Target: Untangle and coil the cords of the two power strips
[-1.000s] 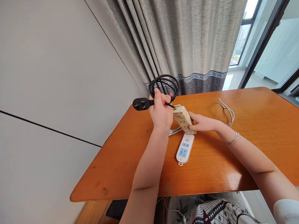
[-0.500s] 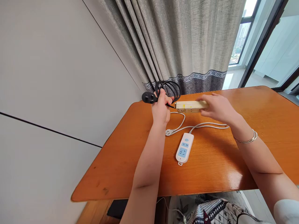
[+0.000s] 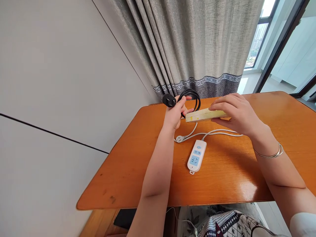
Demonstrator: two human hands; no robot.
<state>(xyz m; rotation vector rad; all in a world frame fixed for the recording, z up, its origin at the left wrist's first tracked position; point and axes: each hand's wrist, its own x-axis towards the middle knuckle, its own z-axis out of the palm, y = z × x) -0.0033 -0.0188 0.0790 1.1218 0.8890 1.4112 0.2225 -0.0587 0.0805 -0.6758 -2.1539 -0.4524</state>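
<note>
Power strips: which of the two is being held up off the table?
The long cream power strip, gripped by the right hand; the white strip with blue sockets lies flat on the wooden table.

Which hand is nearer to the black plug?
Left. The left hand holds the coiled black cord, with the black plug just beside it; the right hand grips the cream power strip, farther right.

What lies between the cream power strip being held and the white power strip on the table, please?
In the head view, a white cable and its plug lie there, below the cream power strip.
</note>
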